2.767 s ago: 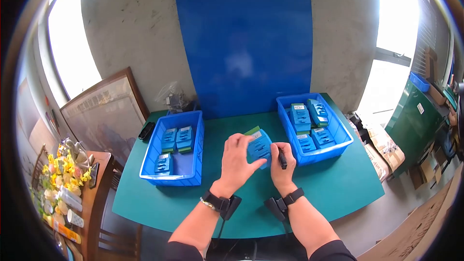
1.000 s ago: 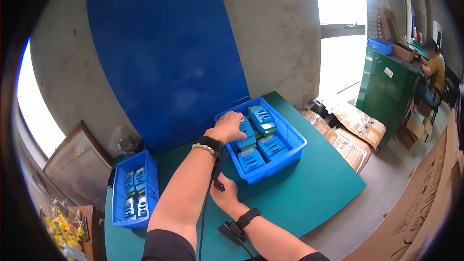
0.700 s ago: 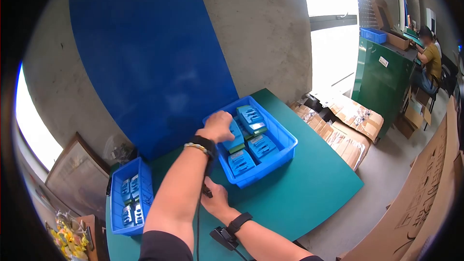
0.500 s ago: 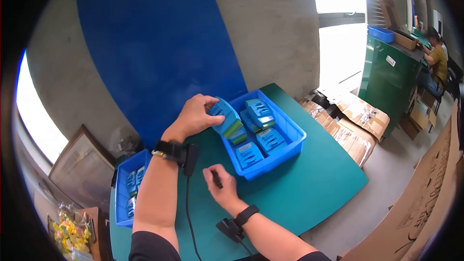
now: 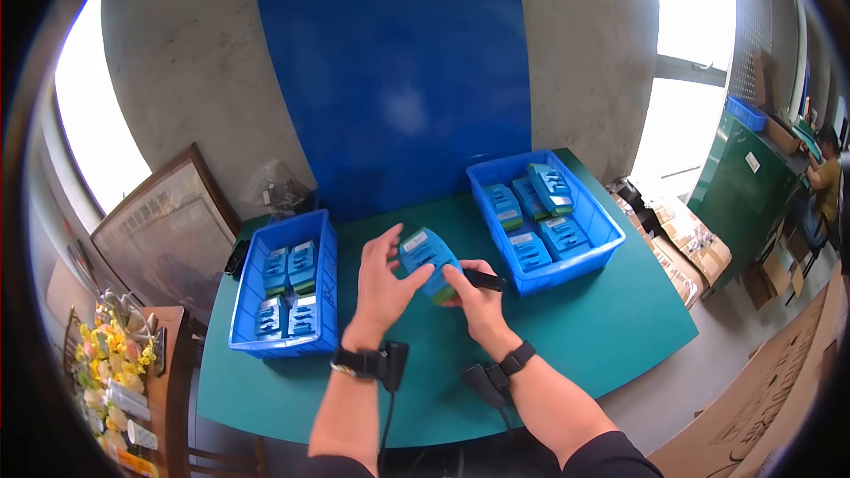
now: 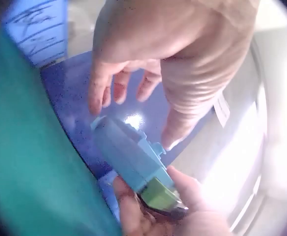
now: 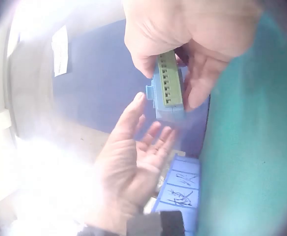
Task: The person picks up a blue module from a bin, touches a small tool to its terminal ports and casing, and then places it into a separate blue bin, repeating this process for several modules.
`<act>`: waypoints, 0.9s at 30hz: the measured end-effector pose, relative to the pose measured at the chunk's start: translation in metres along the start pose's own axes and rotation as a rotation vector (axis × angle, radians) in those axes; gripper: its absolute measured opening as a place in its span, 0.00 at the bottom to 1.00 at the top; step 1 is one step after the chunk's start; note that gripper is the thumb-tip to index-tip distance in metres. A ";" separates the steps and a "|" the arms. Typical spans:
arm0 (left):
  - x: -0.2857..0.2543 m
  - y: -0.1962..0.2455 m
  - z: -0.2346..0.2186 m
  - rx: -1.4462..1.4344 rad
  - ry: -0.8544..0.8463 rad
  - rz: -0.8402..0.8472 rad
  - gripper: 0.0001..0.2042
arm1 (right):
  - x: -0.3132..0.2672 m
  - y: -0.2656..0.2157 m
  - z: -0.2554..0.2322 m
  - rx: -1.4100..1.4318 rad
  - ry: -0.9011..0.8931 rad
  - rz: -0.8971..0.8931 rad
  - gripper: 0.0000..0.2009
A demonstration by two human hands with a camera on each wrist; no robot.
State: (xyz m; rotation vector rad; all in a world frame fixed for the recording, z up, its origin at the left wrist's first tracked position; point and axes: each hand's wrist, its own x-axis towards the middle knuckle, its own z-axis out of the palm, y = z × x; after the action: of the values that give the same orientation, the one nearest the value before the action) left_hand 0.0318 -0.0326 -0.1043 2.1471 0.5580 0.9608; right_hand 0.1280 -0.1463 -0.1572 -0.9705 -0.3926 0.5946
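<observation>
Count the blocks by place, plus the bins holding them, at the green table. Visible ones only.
Bins: 2
Left-bin blocks: 4
Right-bin blocks: 5, some overlapping
Held block: 1, gripped by the right hand
Total: 12 (2 bins, 10 blocks). Can't tell if more blocks are hidden underneath.

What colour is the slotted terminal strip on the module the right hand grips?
The terminal strip is green, best seen in the right wrist view.
</observation>
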 end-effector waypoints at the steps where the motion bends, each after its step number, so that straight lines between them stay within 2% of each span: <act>1: -0.010 -0.004 0.004 -0.096 0.122 -0.074 0.38 | 0.001 -0.001 -0.001 0.048 0.014 0.029 0.20; 2: -0.018 -0.003 0.005 -0.238 0.073 -0.274 0.42 | 0.001 -0.003 -0.001 0.054 0.012 0.048 0.19; 3: -0.026 -0.003 0.012 -0.574 0.043 -0.425 0.37 | 0.000 -0.002 0.000 0.022 0.003 0.017 0.18; 5: -0.030 -0.007 0.009 -1.122 -0.187 -0.652 0.31 | 0.000 0.002 0.000 -0.051 -0.018 -0.037 0.16; 8: -0.031 -0.019 0.010 -1.091 -0.153 -0.625 0.20 | 0.000 -0.004 -0.002 -0.203 -0.039 -0.105 0.13; 11: -0.028 -0.038 0.005 -1.280 -0.025 -0.703 0.22 | -0.009 -0.021 0.005 -0.299 0.050 -0.239 0.13; 12: -0.029 -0.045 0.001 -1.365 -0.031 -0.706 0.19 | -0.013 -0.026 0.008 -0.307 0.023 -0.279 0.14; 16: -0.029 -0.051 -0.005 -1.366 0.042 -0.743 0.19 | -0.029 -0.023 0.016 -0.269 -0.231 -0.382 0.12; 19: -0.028 -0.037 -0.008 -1.398 0.084 -0.792 0.13 | -0.039 -0.022 0.019 -0.455 -0.394 -0.412 0.07; 20: -0.030 -0.040 -0.008 -1.407 0.035 -0.777 0.14 | -0.043 -0.024 0.023 -0.534 -0.392 -0.405 0.07; 23: -0.033 -0.051 -0.003 -1.400 0.037 -0.760 0.20 | -0.045 -0.017 0.025 -0.551 -0.412 -0.422 0.08; 27: -0.033 -0.043 -0.005 -1.404 0.047 -0.776 0.19 | -0.043 -0.017 0.025 -0.544 -0.400 -0.427 0.07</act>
State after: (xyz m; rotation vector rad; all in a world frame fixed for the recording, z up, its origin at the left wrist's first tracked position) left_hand 0.0030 -0.0230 -0.1499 0.5630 0.4403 0.5984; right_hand 0.0854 -0.1647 -0.1320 -1.2353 -1.1301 0.2861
